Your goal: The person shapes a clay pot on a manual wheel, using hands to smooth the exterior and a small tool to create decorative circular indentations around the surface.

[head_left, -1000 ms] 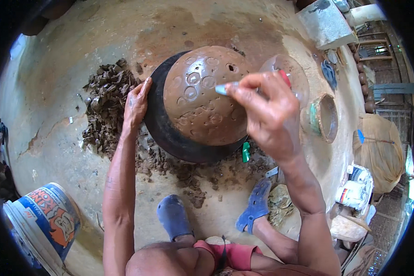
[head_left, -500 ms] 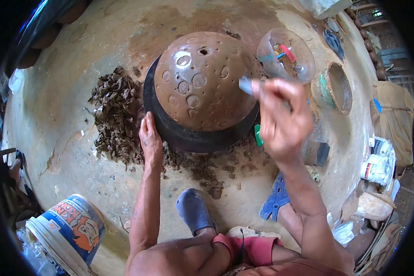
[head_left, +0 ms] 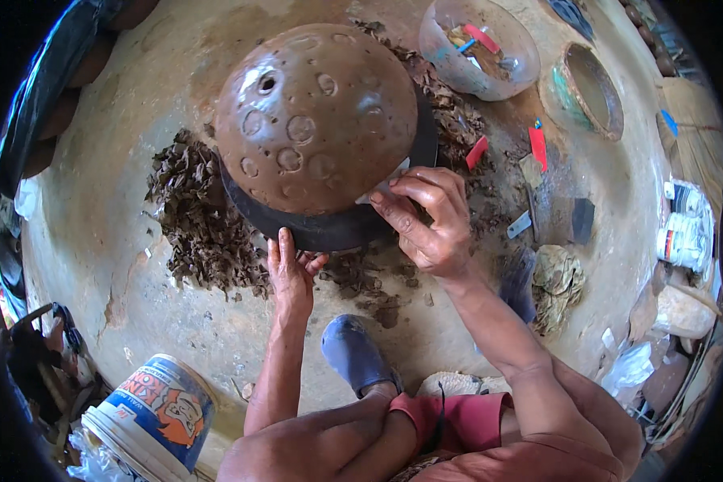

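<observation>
A large rounded brown clay pot point(head_left: 345, 112) sits dome-up in a black basin point(head_left: 329, 233). Round stamped rings and one dark hole mark its wet, shiny surface. My left hand point(head_left: 292, 277) rests at the basin's near side, fingers apart, one fingertip lying against the black wall. Between the thumb and fingers of my right hand point(head_left: 434, 221) is a thin pale scraper point(head_left: 384, 181), pinched and held against the pot's lower near-right side. The fingers partly cover the scraper.
Dark clay scraps point(head_left: 205, 217) lie heaped left of the basin. A clear tub point(head_left: 530, 68) of small tools and a round container point(head_left: 558, 92) stand far right. Red strips point(head_left: 537, 149) and a crumpled cloth point(head_left: 558, 277) lie on the right. A paint bucket point(head_left: 157, 410) stands near left.
My right hand has come down with the scraper from above the pot's right side to its lower edge. The pot's hole now sits further left. The view has shifted.
</observation>
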`<state>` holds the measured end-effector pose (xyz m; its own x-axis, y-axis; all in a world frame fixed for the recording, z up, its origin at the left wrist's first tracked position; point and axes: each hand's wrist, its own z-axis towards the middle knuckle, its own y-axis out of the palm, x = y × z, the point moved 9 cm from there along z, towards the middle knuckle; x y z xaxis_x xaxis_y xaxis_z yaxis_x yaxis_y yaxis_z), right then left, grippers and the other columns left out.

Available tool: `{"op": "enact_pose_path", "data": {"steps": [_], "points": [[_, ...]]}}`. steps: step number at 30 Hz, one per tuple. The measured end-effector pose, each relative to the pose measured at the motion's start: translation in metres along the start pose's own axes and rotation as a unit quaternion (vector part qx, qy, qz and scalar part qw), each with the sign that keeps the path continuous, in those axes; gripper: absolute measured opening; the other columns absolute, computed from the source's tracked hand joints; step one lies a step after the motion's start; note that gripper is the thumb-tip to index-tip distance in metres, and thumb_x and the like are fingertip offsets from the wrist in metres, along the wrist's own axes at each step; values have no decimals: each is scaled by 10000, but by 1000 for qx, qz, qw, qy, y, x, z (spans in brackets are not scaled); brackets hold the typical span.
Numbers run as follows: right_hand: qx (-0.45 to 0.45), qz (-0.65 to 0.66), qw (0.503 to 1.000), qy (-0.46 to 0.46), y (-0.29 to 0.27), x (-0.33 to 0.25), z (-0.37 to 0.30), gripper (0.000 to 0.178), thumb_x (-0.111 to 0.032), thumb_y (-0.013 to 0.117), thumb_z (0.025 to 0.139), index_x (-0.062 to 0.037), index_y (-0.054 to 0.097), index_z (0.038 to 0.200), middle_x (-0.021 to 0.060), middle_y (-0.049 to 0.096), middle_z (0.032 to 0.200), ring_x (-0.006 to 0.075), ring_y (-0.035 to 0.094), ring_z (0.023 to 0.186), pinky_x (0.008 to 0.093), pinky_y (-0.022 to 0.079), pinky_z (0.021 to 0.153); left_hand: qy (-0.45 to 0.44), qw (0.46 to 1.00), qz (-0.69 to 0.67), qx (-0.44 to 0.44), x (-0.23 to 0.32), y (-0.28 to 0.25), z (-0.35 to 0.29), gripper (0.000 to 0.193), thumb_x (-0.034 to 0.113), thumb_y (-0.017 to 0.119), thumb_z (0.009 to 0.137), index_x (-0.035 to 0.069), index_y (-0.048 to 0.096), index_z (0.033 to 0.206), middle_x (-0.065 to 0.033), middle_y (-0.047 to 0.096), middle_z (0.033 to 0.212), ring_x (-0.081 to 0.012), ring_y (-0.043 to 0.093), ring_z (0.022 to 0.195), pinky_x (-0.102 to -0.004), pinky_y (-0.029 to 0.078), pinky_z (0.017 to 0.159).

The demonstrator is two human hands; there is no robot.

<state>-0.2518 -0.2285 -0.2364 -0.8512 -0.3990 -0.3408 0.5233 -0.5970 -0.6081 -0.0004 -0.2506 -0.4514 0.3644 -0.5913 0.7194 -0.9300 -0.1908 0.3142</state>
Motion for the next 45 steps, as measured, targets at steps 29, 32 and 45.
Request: {"op": "enact_pose_path", "data": {"steps": [29,32,45], "points": [[217,96,890,389,9,42,-49,205,102,737,911,-4,811,1070,153,799,996,258,796,885,355,624,782,-26,999,40,-24,54,-28,36,504,377,567,1180,107,529,1604,-100,651,1522,-298,648,1367,-517,589,1087],[230,176,834,471,31,95,-46,158,70,704,974,12,797,1088,135,814,1003,189,786,885,345,619,783,94,993,40,-53,110,-9,81,525,460,567,1166,98,570,1546,-81,688,1444,-282,683,1287,-485,570,1068],[202,275,794,503,50,75,-63,111,5,661,1095,18,712,1192,67,784,1026,129,749,885,311,638,748,-52,997,48,-29,-12,33,-21,687,570,607,1128,36,491,1545,-187,712,1394,-305,783,1102,-464,670,923]]}}
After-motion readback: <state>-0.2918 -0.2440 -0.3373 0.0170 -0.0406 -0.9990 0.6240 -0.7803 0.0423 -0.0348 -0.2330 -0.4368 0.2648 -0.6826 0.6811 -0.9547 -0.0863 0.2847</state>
